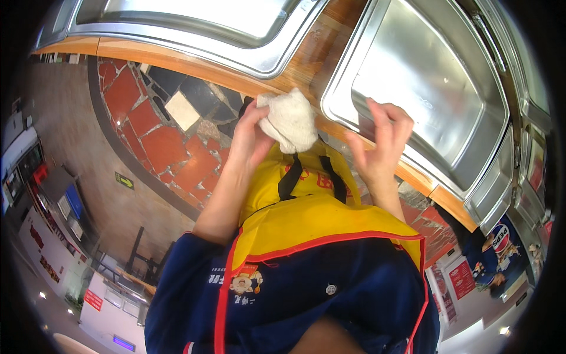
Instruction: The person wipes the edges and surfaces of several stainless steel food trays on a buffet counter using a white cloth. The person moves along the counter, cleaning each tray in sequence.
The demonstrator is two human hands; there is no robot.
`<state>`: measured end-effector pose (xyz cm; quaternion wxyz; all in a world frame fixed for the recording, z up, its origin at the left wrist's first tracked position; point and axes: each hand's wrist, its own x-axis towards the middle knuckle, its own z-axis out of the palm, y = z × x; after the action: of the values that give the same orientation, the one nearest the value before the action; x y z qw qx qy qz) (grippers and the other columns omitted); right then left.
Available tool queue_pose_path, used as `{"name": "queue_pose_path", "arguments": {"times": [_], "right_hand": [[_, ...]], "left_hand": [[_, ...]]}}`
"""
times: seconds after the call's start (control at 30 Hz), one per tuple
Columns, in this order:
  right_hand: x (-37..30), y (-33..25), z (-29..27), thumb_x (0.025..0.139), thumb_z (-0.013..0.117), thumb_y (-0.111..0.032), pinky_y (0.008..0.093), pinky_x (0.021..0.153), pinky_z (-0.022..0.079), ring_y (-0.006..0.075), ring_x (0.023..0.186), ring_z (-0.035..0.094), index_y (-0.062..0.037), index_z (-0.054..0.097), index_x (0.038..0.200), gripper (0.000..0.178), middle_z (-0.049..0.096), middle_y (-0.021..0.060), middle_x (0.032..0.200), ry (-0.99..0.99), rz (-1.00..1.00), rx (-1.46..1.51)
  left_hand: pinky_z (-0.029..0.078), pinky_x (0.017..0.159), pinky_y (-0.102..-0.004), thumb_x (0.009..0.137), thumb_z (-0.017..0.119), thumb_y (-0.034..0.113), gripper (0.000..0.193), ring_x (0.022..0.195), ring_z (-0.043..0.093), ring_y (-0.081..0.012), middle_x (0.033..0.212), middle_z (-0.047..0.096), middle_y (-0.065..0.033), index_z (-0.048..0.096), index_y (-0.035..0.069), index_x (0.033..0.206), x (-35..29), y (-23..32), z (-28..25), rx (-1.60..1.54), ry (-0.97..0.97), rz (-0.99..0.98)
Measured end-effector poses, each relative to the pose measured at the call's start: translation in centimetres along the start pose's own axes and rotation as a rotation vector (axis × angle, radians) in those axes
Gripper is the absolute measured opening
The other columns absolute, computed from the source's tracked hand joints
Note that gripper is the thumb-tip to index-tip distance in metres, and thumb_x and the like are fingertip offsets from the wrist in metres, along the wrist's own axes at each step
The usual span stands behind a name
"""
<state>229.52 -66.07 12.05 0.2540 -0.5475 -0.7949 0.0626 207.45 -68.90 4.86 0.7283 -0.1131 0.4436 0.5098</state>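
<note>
My left hand [254,127] is closed on a folded white cloth [290,122], held in front of the wooden counter edge. The cloth is bunched, and it hides some of my fingertips. To its right, my right hand [383,138] is raised with its fingers apart and slightly curled, holding nothing. Behind that hand lies a rectangular stainless steel pan [413,76] set into the counter; whether my fingers touch its rim I cannot tell.
Another steel pan [259,44] sits at the upper left, with a wooden strip [315,44] between the two. More metal pans [492,177] line the right side. Below the counter is stone-patterned red and black flooring [159,135]. I wear a yellow apron [318,227].
</note>
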Motion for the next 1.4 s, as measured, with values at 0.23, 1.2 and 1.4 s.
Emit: {"name": "queue_pose_path", "arguments": {"times": [0.23, 1.2, 1.4], "right_hand": [[-3.1, -6.5, -1.6, 0.074, 0.079, -0.023, 0.0356, 0.069, 0.050, 0.0259, 0.078, 0.060, 0.0012, 0.061, 0.110, 0.048, 0.064, 0.0121, 0.090, -0.325, 0.356, 0.407], [-3.7, -8.8, 14.5, 0.066, 0.076, -0.029, 0.0482, 0.082, 0.038, 0.0314, 0.102, 0.049, -0.0090, 0.058, 0.109, 0.051, 0.052, 0.0140, 0.109, -0.181, 0.473, -0.206], [-2.8, -10.7, 14.0, 0.065, 0.076, -0.025, 0.0485, 0.084, 0.037, 0.0274, 0.109, 0.049, -0.0079, 0.053, 0.120, 0.062, 0.050, 0.0153, 0.121, -0.066, 0.487, -0.291]], "left_hand": [[0.045, 0.099, -0.0423, 0.093, 0.051, 0.007, 0.032, 0.118, 0.052, -0.0260, 0.125, 0.052, -0.0144, 0.044, 0.005, 0.125, -2.4, 3.3, -0.4, 0.048, -0.197, -0.239], [0.050, 0.076, -0.0409, 0.085, 0.064, 0.008, 0.024, 0.089, 0.063, -0.0373, 0.098, 0.063, -0.0197, 0.060, 0.002, 0.108, -1.2, 16.2, -7.2, 2.077, -0.753, 0.457], [0.050, 0.077, -0.0415, 0.085, 0.064, 0.009, 0.026, 0.093, 0.062, -0.0391, 0.101, 0.063, -0.0210, 0.059, 0.001, 0.110, -1.6, 16.1, -6.1, 2.082, -0.701, 0.394]]}}
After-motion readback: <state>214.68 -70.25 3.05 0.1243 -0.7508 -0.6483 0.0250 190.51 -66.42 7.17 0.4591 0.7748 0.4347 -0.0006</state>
